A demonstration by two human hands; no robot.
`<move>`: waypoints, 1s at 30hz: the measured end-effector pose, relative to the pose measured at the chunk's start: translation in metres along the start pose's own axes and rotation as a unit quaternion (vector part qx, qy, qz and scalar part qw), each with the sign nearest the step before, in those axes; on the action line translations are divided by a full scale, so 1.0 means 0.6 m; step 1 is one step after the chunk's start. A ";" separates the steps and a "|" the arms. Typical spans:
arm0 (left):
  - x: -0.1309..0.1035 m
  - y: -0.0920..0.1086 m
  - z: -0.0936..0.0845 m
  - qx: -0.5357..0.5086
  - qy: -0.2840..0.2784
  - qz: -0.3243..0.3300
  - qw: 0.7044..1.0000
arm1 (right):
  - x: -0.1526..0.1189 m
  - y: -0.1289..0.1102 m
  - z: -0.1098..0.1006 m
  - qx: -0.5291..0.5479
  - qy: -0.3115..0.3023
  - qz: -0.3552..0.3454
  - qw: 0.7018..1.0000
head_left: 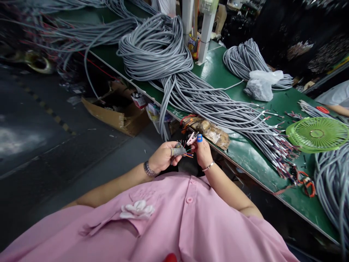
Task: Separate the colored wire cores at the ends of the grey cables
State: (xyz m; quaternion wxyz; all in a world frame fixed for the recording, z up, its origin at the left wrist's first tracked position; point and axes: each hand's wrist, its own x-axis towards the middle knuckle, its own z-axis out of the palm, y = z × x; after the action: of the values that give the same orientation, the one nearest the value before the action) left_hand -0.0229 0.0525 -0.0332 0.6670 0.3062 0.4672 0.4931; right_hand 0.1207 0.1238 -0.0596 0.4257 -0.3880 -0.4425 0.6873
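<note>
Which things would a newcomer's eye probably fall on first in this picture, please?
Probably the big coil of grey cable on the green table, left of the white post, and the bright green fan towards the right. Next, perhaps, the spray of coloured wire ends near the fan. Close in, the left hand holds a grey cable end, and a vivid blue wrap stands out on the right hand.

Grey cable piece: short, held in the left hand, pointing toward 3 o'clock. Thin orange and blue wires fan out at its 3 o'clock end, a green one toward 2; more thin wires stand at 12. Pink clip-like piece: pale, small, at the right hand's fingertips, at 2 o'clock from the cable. Jaw state too small to tell.
</note>
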 end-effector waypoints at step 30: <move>-0.031 -0.023 0.007 -0.062 0.055 0.035 0.996 | -0.005 -0.021 -0.004 0.200 -0.078 0.138 0.967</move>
State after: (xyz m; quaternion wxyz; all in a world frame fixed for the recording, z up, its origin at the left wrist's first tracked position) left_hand -0.0153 0.0309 -0.0374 0.6398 0.2530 0.4609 0.5606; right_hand 0.1271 0.1247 -0.0483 0.3597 -0.2978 -0.2697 0.8421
